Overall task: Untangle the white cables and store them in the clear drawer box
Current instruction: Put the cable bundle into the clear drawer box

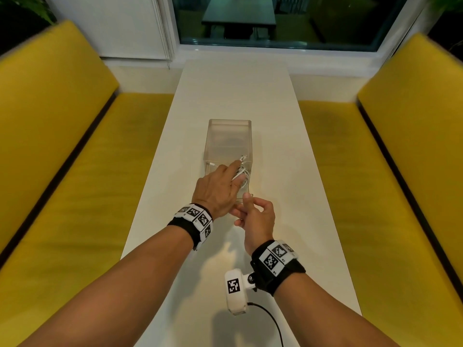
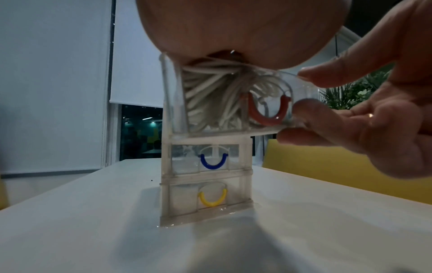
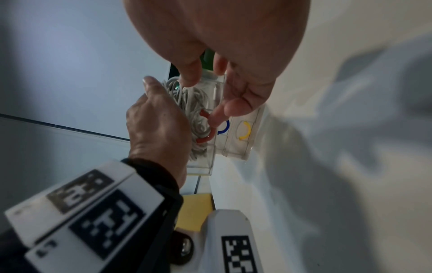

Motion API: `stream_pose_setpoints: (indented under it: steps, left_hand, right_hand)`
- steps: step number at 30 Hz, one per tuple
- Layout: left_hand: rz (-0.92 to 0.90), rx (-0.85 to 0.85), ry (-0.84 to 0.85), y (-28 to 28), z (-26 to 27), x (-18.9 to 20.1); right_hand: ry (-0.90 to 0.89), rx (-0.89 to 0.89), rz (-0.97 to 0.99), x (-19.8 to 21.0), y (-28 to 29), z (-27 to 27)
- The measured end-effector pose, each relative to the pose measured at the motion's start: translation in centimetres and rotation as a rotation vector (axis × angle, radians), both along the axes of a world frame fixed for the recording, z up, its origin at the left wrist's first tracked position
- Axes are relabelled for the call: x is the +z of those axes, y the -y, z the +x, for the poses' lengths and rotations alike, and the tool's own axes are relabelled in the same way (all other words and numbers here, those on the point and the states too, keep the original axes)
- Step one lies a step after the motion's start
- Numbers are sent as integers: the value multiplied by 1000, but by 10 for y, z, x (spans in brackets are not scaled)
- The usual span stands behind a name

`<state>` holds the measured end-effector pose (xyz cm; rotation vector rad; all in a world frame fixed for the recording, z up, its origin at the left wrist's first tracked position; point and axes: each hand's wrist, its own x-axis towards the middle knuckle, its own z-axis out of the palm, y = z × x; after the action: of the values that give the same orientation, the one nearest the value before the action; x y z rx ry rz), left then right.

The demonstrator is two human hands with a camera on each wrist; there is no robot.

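Note:
The clear drawer box [image 1: 229,136] stands mid-table; its top drawer [image 1: 208,169], the one with the red handle [image 2: 266,110], is pulled out toward me. A bundle of white cables [image 1: 241,172] lies inside that drawer [image 2: 174,103]. My left hand [image 1: 225,181] lies over the drawer, its extended fingers pressing the cables [image 3: 189,99] down. A connector end sticks up past the index fingertip. My right hand [image 1: 246,206] pinches the drawer's front panel [image 3: 218,92], thumb on the top rim and fingers [image 2: 311,114] at the handle. The two lower drawers, blue [image 2: 214,162] and yellow [image 2: 212,198] handled, are shut.
The box sits on a long white table [image 1: 275,108] between two yellow benches [image 1: 75,146], with a window and wall at the far end. A black cord [image 1: 273,319] hangs from my right wrist camera near the table's front edge.

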<state>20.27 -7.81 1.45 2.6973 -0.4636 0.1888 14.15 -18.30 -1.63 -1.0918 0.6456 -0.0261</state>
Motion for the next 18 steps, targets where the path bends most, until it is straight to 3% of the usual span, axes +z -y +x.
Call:
stream_pose_setpoints:
  steps: [13, 18]
  left_hand:
    - [163, 46, -49, 7, 10, 7]
    - [-84, -114, -67, -12, 15, -3]
  right_hand:
    - [3, -12, 13, -1, -1, -1]
    - [5, -19, 32, -2, -4, -2]
